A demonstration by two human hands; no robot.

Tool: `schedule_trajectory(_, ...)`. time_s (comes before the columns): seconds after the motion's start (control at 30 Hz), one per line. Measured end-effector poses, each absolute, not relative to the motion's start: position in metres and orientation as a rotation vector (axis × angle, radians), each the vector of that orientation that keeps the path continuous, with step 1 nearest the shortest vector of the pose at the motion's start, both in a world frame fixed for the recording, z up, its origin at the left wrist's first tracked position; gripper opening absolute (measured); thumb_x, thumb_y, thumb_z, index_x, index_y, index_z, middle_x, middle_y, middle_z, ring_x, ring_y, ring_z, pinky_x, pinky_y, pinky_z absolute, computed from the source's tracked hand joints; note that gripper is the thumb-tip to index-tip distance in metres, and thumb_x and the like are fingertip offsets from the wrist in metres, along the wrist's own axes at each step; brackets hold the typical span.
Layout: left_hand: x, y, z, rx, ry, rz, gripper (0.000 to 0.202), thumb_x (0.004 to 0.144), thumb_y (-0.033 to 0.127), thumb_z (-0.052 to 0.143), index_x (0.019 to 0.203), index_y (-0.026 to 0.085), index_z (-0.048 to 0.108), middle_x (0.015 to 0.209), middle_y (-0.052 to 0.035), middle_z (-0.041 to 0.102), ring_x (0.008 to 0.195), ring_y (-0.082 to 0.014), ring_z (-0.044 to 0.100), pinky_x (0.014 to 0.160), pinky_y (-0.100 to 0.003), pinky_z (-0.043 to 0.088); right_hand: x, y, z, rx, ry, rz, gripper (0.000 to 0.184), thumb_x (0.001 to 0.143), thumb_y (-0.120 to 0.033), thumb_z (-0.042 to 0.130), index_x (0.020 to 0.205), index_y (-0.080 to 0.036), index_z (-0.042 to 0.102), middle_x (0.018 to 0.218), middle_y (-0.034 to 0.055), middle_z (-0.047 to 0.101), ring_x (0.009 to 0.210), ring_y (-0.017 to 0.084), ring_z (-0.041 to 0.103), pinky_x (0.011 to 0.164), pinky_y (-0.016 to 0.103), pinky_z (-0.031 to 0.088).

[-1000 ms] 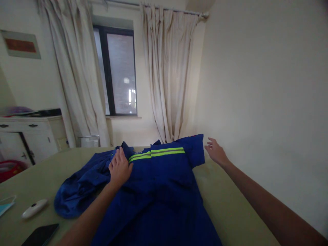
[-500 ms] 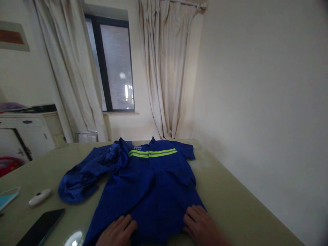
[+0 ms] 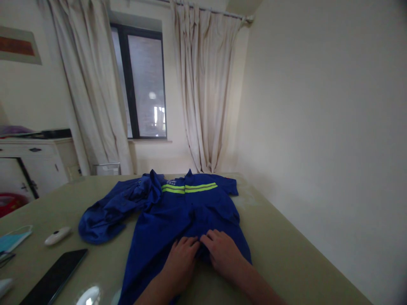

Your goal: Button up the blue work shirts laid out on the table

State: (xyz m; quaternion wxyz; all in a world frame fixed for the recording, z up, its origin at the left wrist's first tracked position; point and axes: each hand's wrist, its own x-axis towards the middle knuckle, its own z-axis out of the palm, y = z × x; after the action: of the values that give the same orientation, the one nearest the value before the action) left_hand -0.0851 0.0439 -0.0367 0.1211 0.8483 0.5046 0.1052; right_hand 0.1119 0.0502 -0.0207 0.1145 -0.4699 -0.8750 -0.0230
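Blue work clothes lie on a greenish table: a short-sleeved work shirt (image 3: 203,201) with a yellow-green reflective band across the chest, and blue cloth running from it towards me. Whether that is one garment or two, I cannot tell. My left hand (image 3: 185,250) and my right hand (image 3: 219,249) meet at the middle of this near cloth, fingertips almost touching. Both have their fingers bent over the fabric, apparently gripping its edge; the cloth under the fingertips is hidden. A bunched blue garment (image 3: 108,216) lies to the left, against the shirt.
Left of the clothes are a black phone (image 3: 54,277), a white oval device (image 3: 57,236) and a blue face mask (image 3: 14,241). The table (image 3: 286,254) runs along a bare wall on the right. Behind it are curtains, a window (image 3: 148,84) and a white cabinet (image 3: 41,161).
Both hands have moved inward and away from me, from the near cloth's two sides to its middle. The near edge is drawn up there, baring table between my forearms.
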Motion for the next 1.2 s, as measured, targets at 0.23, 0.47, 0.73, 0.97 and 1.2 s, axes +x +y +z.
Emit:
schedule_trajectory(0.23,-0.089,0.105,-0.036,2.156,1.732,0.552,0.041,0.100,0.020,0.032,0.129,0.020,0.062,0.129,-0.0121,0.070,0.121,-0.0252,0.065,0.105,-0.042,0.045,0.097,0.100,-0.047,-1.480,-1.894,0.282,0.036,0.090,-0.007,0.039,0.108,-0.022,0.066,0.104,0.0073,0.072,0.098,0.021,0.069,0.087,0.031,0.049)
schedule_trajectory(0.47,-0.098,0.111,-0.066,2.057,1.695,0.880,0.038,0.100,0.019,0.034,0.123,0.023,0.064,0.117,-0.0088,0.074,0.111,-0.0228,0.068,0.098,-0.035,0.049,0.103,0.108,-0.058,-1.311,-1.606,0.565,0.022,0.092,-0.024,0.049,0.101,-0.021,0.069,0.102,0.0075,0.072,0.102,0.025,0.067,0.095,0.037,0.049)
schedule_trajectory(0.73,-0.098,0.101,-0.068,2.252,1.486,1.224,0.035,0.097,0.018,0.040,0.118,0.026,0.067,0.116,-0.0051,0.074,0.113,-0.0235,0.067,0.107,-0.047,0.049,0.082,0.092,-0.036,-1.150,-1.741,0.626,0.022,0.089,-0.019,0.058,0.106,-0.023,0.071,0.103,0.0048,0.072,0.099,0.022,0.067,0.092,0.033,0.049)
schedule_trajectory(0.97,-0.094,0.091,-0.059,2.301,1.316,1.285,0.023,0.092,0.024,0.058,0.113,0.028,0.066,0.109,-0.0056,0.070,0.104,-0.0235,0.067,0.092,-0.038,0.057,0.082,0.092,-0.048,-1.197,-1.642,0.599,0.020,0.090,-0.015,0.053,0.101,-0.021,0.069,0.098,0.0056,0.070,0.095,0.021,0.066,0.089,0.031,0.049)
schedule_trajectory(1.2,-0.096,0.090,-0.061,2.198,1.297,1.126,0.018,0.095,0.022,0.055,0.104,0.028,0.069,0.101,-0.0041,0.066,0.096,-0.0200,0.065,0.087,-0.030,0.054,0.079,0.088,-0.048,-1.173,-1.659,0.690,0.015,0.095,-0.027,0.057,0.097,-0.022,0.071,0.090,0.0036,0.071,0.085,0.020,0.067,0.079,0.029,0.050)
